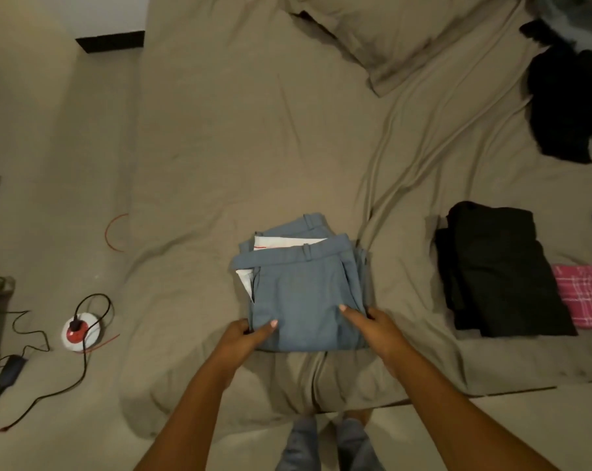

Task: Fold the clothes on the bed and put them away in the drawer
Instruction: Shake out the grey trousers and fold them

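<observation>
Between L hand (250, 334) and R hand (372, 326), on the bed (219, 147), folded blue trousers (304, 294) are gripped: near-left corner by L, right edge by R, thumbs on top. Black folded clothes (498, 266) laid right of R hand.

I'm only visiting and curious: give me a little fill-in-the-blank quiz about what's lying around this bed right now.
1. The left hand and right hand grip folded trousers coloured ____.
2. A folded black garment lies on the trousers' ____ side.
3. Against that garment's outer edge lies a checked cloth coloured ____.
4. A black plug sits in a round socket reel that is white and ____.

Missing words: blue; right; pink; red.
</observation>
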A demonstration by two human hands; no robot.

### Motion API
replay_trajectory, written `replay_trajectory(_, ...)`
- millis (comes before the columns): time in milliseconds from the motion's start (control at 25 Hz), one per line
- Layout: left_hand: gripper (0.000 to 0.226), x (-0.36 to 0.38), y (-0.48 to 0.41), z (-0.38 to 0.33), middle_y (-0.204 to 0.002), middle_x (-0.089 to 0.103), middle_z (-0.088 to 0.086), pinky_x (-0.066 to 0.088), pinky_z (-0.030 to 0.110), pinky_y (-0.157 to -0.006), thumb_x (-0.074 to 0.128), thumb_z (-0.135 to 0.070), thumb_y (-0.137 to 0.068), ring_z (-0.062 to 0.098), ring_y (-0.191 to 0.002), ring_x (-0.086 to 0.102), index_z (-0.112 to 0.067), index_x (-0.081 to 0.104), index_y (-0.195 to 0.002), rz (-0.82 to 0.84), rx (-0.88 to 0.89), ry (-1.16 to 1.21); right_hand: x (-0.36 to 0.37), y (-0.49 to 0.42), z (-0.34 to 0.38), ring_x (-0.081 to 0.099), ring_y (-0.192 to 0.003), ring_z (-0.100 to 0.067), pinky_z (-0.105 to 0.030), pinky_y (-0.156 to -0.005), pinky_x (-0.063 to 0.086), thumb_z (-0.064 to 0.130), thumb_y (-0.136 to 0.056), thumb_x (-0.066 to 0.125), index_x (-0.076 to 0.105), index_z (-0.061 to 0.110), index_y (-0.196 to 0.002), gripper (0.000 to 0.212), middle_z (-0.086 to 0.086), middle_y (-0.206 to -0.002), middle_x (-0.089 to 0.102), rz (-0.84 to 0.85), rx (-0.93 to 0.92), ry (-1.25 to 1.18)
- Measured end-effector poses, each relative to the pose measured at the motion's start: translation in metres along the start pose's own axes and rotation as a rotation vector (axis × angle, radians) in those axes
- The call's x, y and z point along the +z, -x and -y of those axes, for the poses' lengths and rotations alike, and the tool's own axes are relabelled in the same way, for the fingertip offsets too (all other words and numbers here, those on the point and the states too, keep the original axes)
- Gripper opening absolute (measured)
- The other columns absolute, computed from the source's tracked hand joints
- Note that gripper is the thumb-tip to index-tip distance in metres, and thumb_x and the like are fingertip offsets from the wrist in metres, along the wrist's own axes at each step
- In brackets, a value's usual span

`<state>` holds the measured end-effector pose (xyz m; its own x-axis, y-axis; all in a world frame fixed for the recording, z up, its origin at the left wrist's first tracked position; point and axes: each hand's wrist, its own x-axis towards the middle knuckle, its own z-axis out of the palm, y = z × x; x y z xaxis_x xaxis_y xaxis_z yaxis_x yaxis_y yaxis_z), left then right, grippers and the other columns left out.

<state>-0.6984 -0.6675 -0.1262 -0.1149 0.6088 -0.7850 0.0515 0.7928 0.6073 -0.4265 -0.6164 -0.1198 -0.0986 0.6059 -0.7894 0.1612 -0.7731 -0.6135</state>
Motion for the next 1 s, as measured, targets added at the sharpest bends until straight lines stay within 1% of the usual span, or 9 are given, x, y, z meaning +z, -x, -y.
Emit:
replay_trajectory(200,0.03,0.013,-0.017,-0.002,-0.107,0.074,0.001,0.056,0.04,-0.093,0.08,-0.041,-0.083,0.021,-0.1,0.07,-0.021,0.07,-0.103,-0.214,0.005,-0.02,-0.001,-0.014,0.005,0.062,-0.105,-0.025,-0.03,-0.089,0.048,0.044,-0.104,0.049,0.06,0.01,-0.132,0.046,-0.011,-0.13,0.065,-0.142,0.044,0.33)
replay_trajectory(320,0.052,0.018,-0.018,-0.002,-0.102,0.072,0.009,0.057,0.044,-0.09,0.075,-0.057,-0.056,0.027,-0.095,0.068,-0.018,0.067,-0.088,-0.264,-0.086,-0.101,0.007,-0.013,-0.007,0.061,-0.097,-0.028,-0.031,-0.082,0.049,0.037,-0.103,0.047,0.062,0.01,-0.122,0.036,-0.016,-0.124,0.065,-0.272,0.095,0.463)
replay_trajectory(400,0.076,0.019,-0.023,-0.007,-0.108,0.067,0.01,0.058,0.046,-0.089,0.074,-0.067,-0.043,0.029,-0.098,0.066,-0.014,0.064,-0.097,-0.308,-0.093,-0.172,0.016,-0.013,-0.009,0.061,-0.096,-0.03,-0.038,-0.084,0.055,0.04,-0.094,0.058,0.057,0.011,-0.115,0.035,-0.014,-0.117,0.063,-0.396,0.048,0.431)
replay_trajectory(520,0.103,0.026,-0.033,-0.019,-0.117,0.06,0.001,0.056,0.044,-0.094,0.083,-0.077,-0.046,0.026,-0.103,0.064,-0.014,0.051,-0.121,-0.361,-0.12,-0.095,0.021,-0.021,0.001,0.062,-0.099,-0.028,-0.038,-0.085,0.054,0.064,-0.08,0.069,0.051,0.017,-0.114,0.061,-0.004,-0.108,0.058,-0.41,0.063,0.323)
replay_trajectory(600,0.092,0.028,-0.035,-0.025,-0.117,0.06,-0.001,0.054,0.044,-0.097,0.088,-0.066,-0.058,0.023,-0.103,0.063,-0.016,0.045,-0.122,-0.332,-0.115,0.021,0.017,-0.031,0.006,0.063,-0.1,-0.025,-0.036,-0.087,0.053,0.068,-0.079,0.068,0.053,0.019,-0.113,0.062,0.001,-0.107,0.061,-0.302,0.106,0.251)
replay_trajectory(680,0.074,0.028,-0.036,-0.029,-0.12,0.068,0.001,0.054,0.044,-0.097,0.087,-0.055,-0.068,0.022,-0.103,0.068,-0.015,0.058,-0.123,-0.244,-0.095,0.143,0.01,-0.035,0.009,0.067,-0.101,-0.022,-0.039,-0.094,0.055,0.066,-0.079,0.069,0.064,0.021,-0.113,0.056,0.001,-0.112,0.069,-0.197,0.095,0.135)
replay_trajectory(800,0.035,0.023,-0.021,-0.047,-0.115,0.074,0.006,0.056,0.041,-0.093,0.076,-0.03,-0.088,0.023,-0.099,0.072,-0.016,0.069,-0.119,-0.163,0.008,0.219,0.001,-0.015,0.025,0.072,-0.095,-0.021,-0.038,-0.09,0.058,0.042,-0.088,0.074,0.072,0.02,-0.11,0.031,-0.004,-0.108,0.076,-0.144,-0.003,-0.016)
replay_trajectory(920,0.031,0.019,0.014,-0.072,-0.112,0.075,0.002,0.056,0.044,-0.093,0.073,-0.024,-0.091,0.024,-0.103,0.071,-0.018,0.067,-0.121,-0.094,0.108,0.205,-0.016,0.032,0.045,0.073,-0.094,-0.018,-0.029,-0.08,0.058,0.026,-0.091,0.073,0.068,0.019,-0.118,0.028,0.0,-0.104,0.076,-0.041,-0.057,-0.156)
replay_trajectory(1000,0.04,0.025,0.041,-0.084,-0.118,0.073,0.002,0.055,0.049,-0.095,0.074,-0.019,-0.09,0.025,-0.106,0.07,-0.02,0.062,-0.128,-0.058,0.187,0.172,-0.03,0.065,0.049,0.072,-0.098,-0.018,-0.033,-0.083,0.058,0.023,-0.088,0.076,0.061,0.023,-0.121,0.036,0.001,-0.109,0.073,-0.024,-0.064,-0.194)
